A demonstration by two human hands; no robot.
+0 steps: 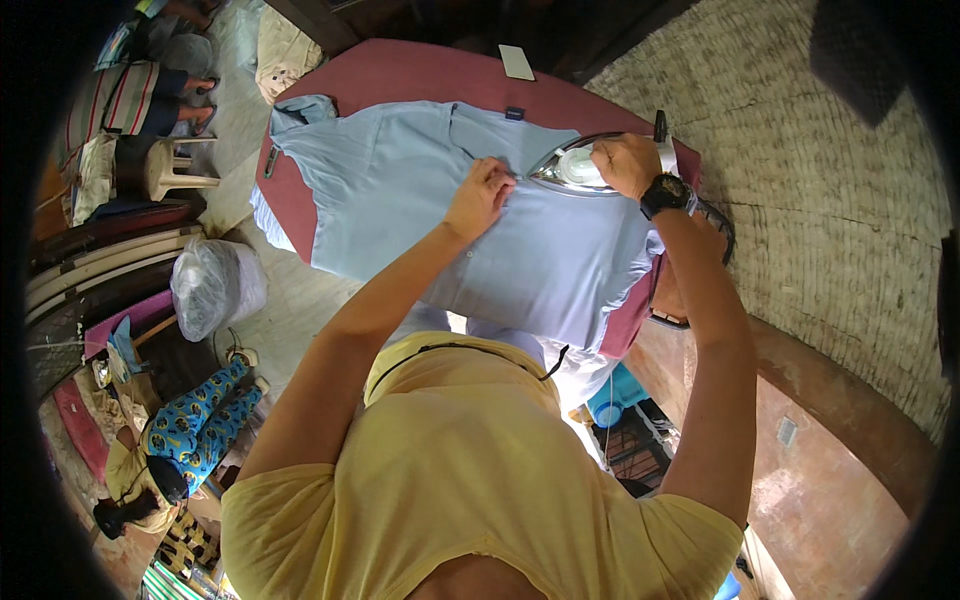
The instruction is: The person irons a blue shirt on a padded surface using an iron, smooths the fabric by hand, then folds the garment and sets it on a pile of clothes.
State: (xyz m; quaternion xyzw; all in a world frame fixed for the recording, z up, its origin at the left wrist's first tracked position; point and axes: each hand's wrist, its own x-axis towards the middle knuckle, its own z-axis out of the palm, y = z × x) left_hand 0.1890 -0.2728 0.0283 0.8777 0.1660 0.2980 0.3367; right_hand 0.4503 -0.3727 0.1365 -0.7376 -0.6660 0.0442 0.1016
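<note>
Seen from the head camera, a person in a yellow T-shirt irons a pale blue shirt (440, 200) spread flat across a table (400, 70) covered in dark red cloth. The right hand (625, 160), a black watch (665, 192) on its wrist, is wrapped around the handle of a steel-soled iron (570, 170), fingers curled fully closed about the grip, with the iron resting on the shirt near its upper right part. The left hand (480, 195) lies on the fabric just beside the iron's pointed tip, fingers bent and pressed down, apparently pinching or pinning a fold of cloth rather than holding anything free; how tightly it grips cannot be told. The shirt's collar end lies toward the far left of the table, while its lower edge hangs over the near edge toward the person. A small white card (517, 62) lies at the far edge of the table, well apart from the work. To the left, on the floor, stand a white plastic stool (175, 165) and a tied clear plastic bag (215, 285); a person in blue patterned trousers (200, 415) sits lower left. The likely hazard here is the closeness of the left fingers to the hot tip: a forward push could burn them. An iron left sitting in one place could also scorch the shirt, and the overhanging cloth could drag the garment off line.
</note>
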